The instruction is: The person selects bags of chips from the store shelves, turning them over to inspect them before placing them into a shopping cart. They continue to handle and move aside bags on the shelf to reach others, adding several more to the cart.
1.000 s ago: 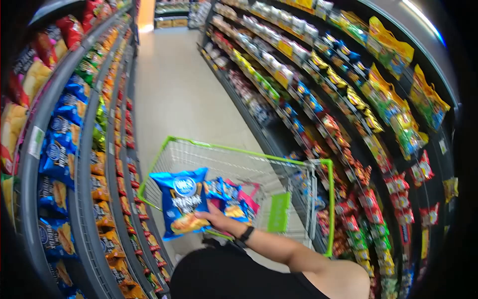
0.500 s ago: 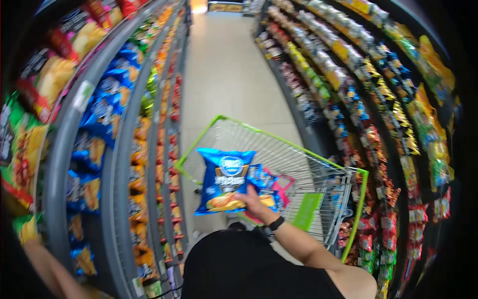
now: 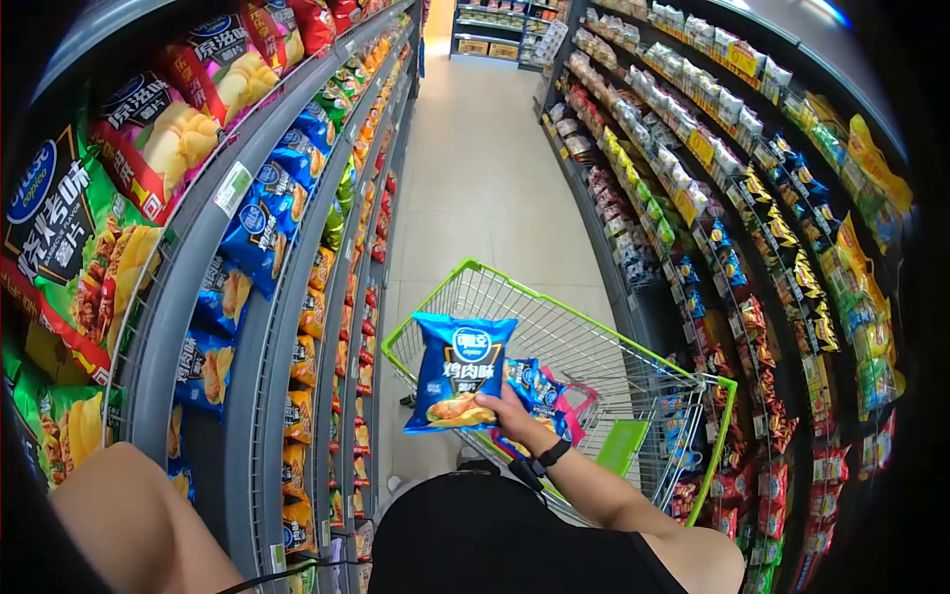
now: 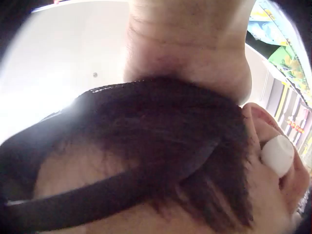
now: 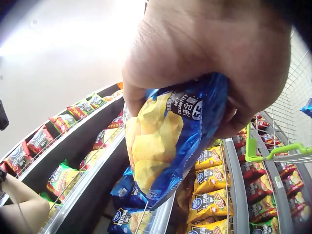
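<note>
A blue bag of potato chips (image 3: 460, 366) is held upright over the near left side of the shopping cart (image 3: 554, 299). My right hand (image 3: 512, 414) grips its lower right edge, thumb on the front. In the right wrist view the fingers of the right hand (image 5: 209, 53) curl round one end of the chip bag (image 5: 158, 139). The bent left arm (image 3: 148, 525) is raised at the lower left. In the left wrist view the left hand (image 4: 190, 48) rests by a dark strap (image 4: 73, 209) on the head, near an ear with a white earbud (image 4: 278, 156); its fingers are hidden.
Several blue bags (image 3: 539, 384) and a pink-edged item (image 3: 586, 404) lie in the cart. Close on the left stands a shelf (image 3: 198, 233) stacked with chip bags. Across the aisle floor (image 3: 465, 178), hanging snack packs (image 3: 737, 262) fill the right-hand shelves.
The left arm has come up from the lower left, its hand now at the head. The right hand keeps its grip on the chip bag. The view has turned left, shifting the cart rightward.
</note>
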The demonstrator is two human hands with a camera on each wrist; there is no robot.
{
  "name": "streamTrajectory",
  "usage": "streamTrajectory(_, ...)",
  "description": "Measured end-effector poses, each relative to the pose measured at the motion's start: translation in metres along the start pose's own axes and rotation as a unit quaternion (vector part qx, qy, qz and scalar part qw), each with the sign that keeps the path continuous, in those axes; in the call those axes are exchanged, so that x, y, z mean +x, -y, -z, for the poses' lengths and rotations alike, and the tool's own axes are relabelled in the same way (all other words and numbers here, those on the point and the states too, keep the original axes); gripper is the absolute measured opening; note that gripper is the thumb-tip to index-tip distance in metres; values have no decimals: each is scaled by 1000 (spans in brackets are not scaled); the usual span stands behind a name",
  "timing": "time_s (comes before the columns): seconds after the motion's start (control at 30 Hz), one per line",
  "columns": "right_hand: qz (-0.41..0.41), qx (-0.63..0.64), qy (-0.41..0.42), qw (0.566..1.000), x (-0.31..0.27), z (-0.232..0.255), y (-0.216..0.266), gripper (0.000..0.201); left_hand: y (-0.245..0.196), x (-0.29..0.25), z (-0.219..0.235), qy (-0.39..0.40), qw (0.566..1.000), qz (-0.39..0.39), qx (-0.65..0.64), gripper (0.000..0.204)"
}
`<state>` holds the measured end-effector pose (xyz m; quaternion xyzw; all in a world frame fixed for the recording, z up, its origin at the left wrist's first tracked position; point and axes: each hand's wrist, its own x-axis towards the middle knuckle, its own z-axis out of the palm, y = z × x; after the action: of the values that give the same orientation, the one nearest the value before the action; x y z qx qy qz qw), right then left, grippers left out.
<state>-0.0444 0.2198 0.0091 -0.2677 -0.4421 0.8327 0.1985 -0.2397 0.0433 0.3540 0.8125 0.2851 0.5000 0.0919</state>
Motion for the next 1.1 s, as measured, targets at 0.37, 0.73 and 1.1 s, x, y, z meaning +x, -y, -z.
streamTrajectory(0.37,39,-70,22,997,21,-20,-5,65,-10,-8,18,-144,986,-52,-64,53)
streamTrajectory(0.73,74,63,-4,995,24,-11,3,50,152,-135,-58,-90,889,441,89,87)
streamTrajectory(1.1,32,55,63,996,24,-22,7,63,172,-214,-138,-283,778,511,-233,62)
